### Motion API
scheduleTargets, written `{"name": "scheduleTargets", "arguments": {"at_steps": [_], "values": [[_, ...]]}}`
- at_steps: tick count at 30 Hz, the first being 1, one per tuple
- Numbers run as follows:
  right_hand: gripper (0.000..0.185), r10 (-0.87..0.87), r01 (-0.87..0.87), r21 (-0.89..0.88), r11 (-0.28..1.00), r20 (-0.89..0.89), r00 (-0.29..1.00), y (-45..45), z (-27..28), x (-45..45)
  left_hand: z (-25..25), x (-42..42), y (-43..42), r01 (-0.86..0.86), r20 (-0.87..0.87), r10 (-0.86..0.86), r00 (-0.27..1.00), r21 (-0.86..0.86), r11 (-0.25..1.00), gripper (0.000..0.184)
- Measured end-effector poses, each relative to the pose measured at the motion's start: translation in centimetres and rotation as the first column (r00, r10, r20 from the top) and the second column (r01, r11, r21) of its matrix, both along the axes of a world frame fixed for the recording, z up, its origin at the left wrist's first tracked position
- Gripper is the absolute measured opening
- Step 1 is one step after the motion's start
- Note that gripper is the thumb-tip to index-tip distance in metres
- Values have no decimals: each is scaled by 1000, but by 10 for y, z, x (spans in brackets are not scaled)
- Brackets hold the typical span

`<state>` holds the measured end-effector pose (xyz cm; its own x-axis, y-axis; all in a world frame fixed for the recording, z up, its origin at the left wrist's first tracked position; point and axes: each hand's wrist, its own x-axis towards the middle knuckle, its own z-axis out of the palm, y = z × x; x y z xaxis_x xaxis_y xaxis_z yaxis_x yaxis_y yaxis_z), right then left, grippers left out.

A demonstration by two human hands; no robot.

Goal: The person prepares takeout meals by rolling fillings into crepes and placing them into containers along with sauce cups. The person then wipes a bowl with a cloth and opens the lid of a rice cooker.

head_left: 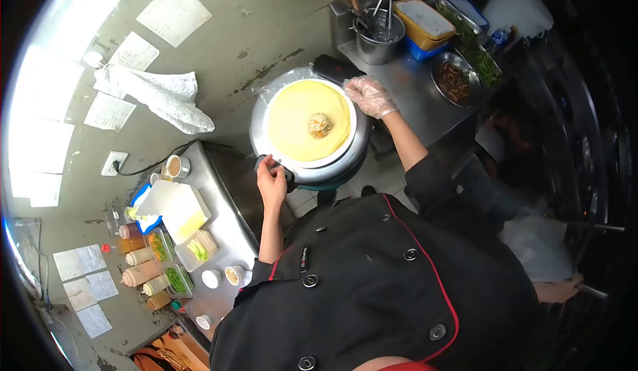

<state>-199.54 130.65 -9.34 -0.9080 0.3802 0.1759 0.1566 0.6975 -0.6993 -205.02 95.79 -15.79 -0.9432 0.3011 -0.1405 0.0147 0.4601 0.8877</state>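
Observation:
A white plate rests on top of a large round metal pot, with a thin yellow round wrapper spread over it. On the wrapper, right of its middle, sits a small mound of pale filling with orange bits. My bare left hand is closed at the pot's black handle, which shows on both sides of it. My right hand, in a clear plastic glove, is at the plate's upper right edge. Its fingers are curled, and what they pinch, if anything, is hidden.
A metal counter at left carries sauce bottles, containers of chopped vegetables and small white cups. At upper right stand a utensil pot, a yellow tub and a metal bowl. A towel hangs on the wall.

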Motion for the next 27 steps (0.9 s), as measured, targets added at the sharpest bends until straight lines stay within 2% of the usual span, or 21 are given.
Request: {"name": "scheduleTargets", "arguments": {"at_steps": [1,3,5,7,9,10,13,14,15,17,18,20,21,22,25,27], "values": [[20,-11,12,-6,1000,37,999,-2,-19,2,-5,-9,-3,-2,-59,3,998,10,1000,43],[25,-32,33,-9,999,105,994,-9,-58,5,-2,-26,-5,4,69,-9,998,79,997,50],[30,-139,153,-85,985,151,979,-17,-56,6,0,-40,0,-14,205,-26,978,192,981,55],[29,-298,323,-175,930,152,942,-25,-54,4,2,-54,7,32,283,-79,956,168,985,58],[32,-318,347,-179,921,172,933,-31,-50,6,5,-66,15,21,355,-68,932,134,991,60],[33,-332,360,-181,915,170,928,-35,-50,8,7,-69,18,-1,357,-40,933,113,994,63],[35,-356,383,-256,887,148,923,-46,-57,22,14,-84,21,119,288,-102,952,-42,992,64],[36,-360,389,-295,873,148,921,-54,-61,31,-19,-100,13,152,201,-137,970,-64,986,66],[36,-363,398,-297,868,167,917,-62,-62,38,-28,-110,8,172,183,-162,970,-38,984,66],[36,-366,414,-303,858,202,908,-78,-53,47,-5,-112,11,154,240,-150,959,3,988,66],[32,-405,436,-229,870,170,898,-84,-49,48,3,-113,11,166,251,-160,955,1,986,65],[26,-258,280,145,949,-155,954,-86,-31,45,17,-114,11,221,249,-198,948,-66,973,63],[24,-125,223,345,912,-285,951,-86,-19,41,19,-114,11,244,247,-214,945,-99,965,62],[14,-93,162,359,919,-200,975,-97,3,35,15,-115,11,250,205,-224,953,-113,962,60],[14,312,-241,317,917,-196,930,-114,-1,15,11,-113,6,258,58,-252,966,-169,951,54],[15,270,-298,-118,947,-208,940,-128,-25,3,21,-108,10,244,-63,-262,963,-206,948,51]]}}
